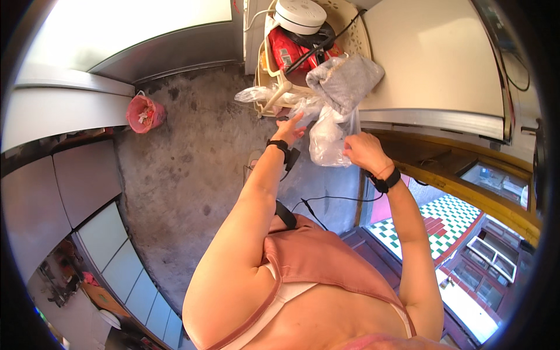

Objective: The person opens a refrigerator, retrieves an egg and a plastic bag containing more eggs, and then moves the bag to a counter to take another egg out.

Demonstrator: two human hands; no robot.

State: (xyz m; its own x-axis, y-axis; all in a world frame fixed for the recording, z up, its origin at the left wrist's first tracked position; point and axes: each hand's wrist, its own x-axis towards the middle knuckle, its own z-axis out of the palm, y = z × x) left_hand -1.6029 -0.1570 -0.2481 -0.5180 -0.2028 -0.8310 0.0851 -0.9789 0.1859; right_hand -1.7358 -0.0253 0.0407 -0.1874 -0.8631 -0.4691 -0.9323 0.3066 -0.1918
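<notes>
My right hand [365,153] has its fingers closed on the edge of a clear plastic bag [328,140] that hangs below a grey cloth [345,81]. The bag has something whitish in it. My left hand [290,130] is at the left of the bag, its fingers apart, close to more crumpled clear plastic [304,108]; whether it touches that plastic I cannot tell. Both hands are just below a cream plastic basket rack [356,33]. Red packages [284,50], a black cable and a round white device [301,16] lie in the top basket.
A pink waste bin [142,116] with litter in it stands on the stained concrete floor [183,153] at the left. Cabinets [87,183] line the left side. A large cream-coloured panel [428,61] is at the right of the rack, above a wooden frame [472,188]. A black cable runs near my waist.
</notes>
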